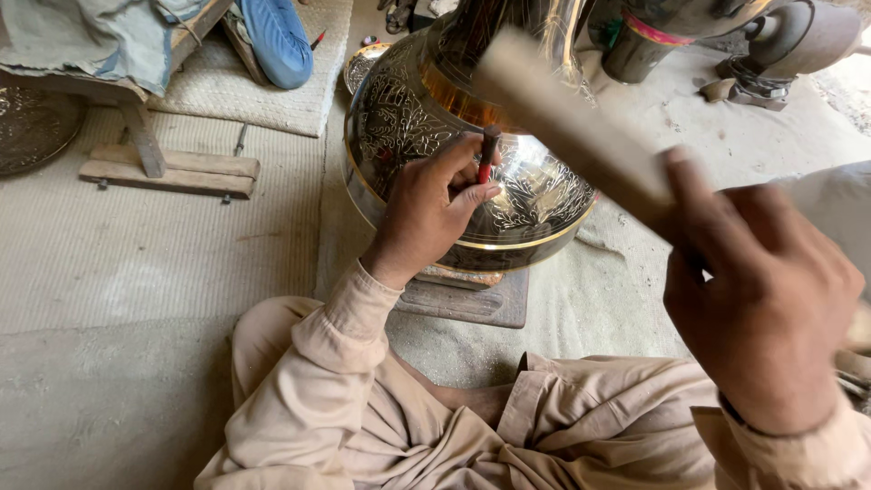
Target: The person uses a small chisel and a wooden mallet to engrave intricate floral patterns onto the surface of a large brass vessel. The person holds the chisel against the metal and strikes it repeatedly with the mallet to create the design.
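Right hand (pixel 771 299) nearest me, fist closed on the wooden mallet (pixel 567 122), raised and motion-blurred. Left hand (pixel 426 209) pinches the red-tipped chisel (pixel 488 152) against the engraved metal vessel (pixel 454 136), which rests on a wooden block (pixel 472 304). Risks as I see them: an off-centre blow hits my left fingers; the chisel skids and scars the pattern; the vessel rocks.

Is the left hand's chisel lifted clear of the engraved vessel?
No, the left hand holds the chisel with its tip down on the engraved metal vessel.
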